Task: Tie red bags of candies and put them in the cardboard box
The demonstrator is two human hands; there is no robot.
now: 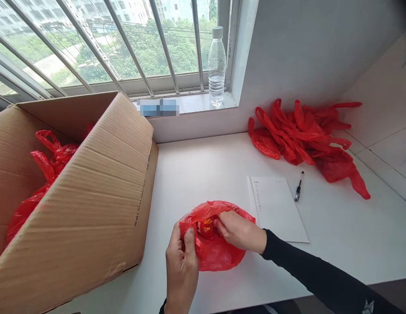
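Note:
A red plastic bag (pixel 219 253) lies on the white table (pixel 203 174) near its front edge, with a small red packet with gold print (pixel 206 227) showing at its mouth. My left hand (pixel 181 266) pinches the bag's left rim between thumb and fingers. My right hand (pixel 239 231) is closed on the rim at the right, fingertips tucked into the opening beside the packet.
A big open cardboard box (pixel 91 196) with tied red bags (pixel 42 174) inside stands at the left. A pile of empty red bags (pixel 304 135) lies at the back right. A sheet of paper (pixel 278 209) and a pen (pixel 298 189) lie nearby. A water bottle (pixel 217 65) stands on the windowsill.

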